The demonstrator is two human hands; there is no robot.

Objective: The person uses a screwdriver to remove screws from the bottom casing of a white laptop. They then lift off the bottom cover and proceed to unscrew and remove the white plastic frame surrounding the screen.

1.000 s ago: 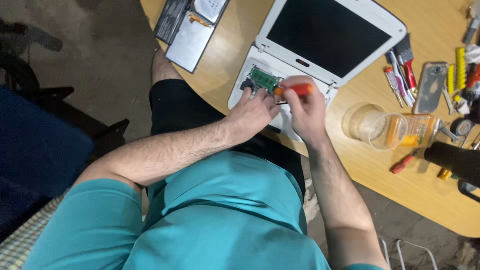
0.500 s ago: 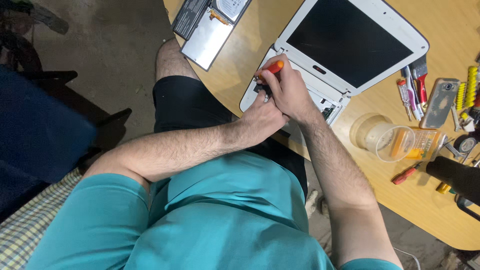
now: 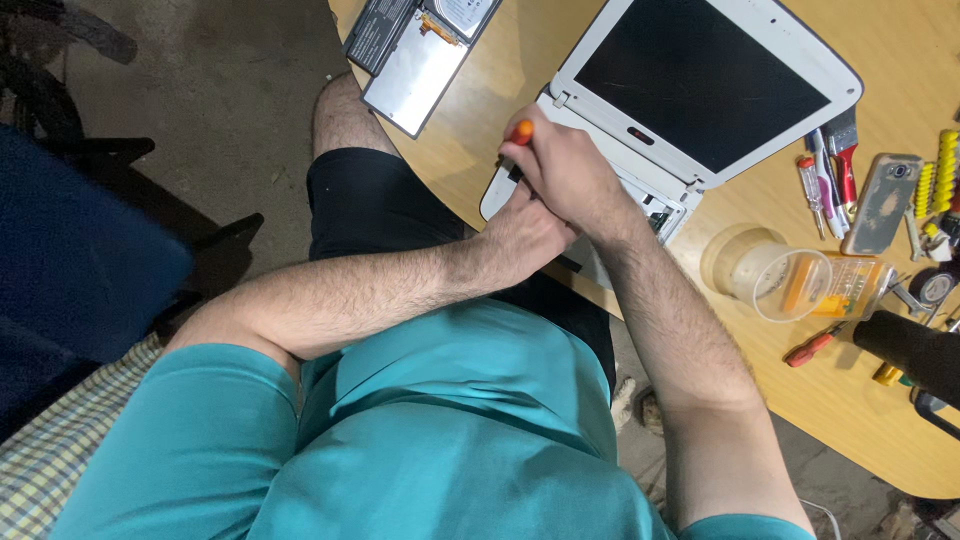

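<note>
Screwdriver point(image 3: 521, 131), orange-handled, gripped in right hand point(image 3: 570, 175) at frame centre-top, over the white laptop point(image 3: 700, 100) base. Left hand point(image 3: 520, 235) fingers curled against the laptop edge; grasp unclear.

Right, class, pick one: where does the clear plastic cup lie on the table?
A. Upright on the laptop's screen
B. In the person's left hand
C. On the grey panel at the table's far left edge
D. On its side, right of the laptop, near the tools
D: the clear plastic cup lies on its side on the table, right of the white laptop, with the screwdrivers just beyond it.
</note>
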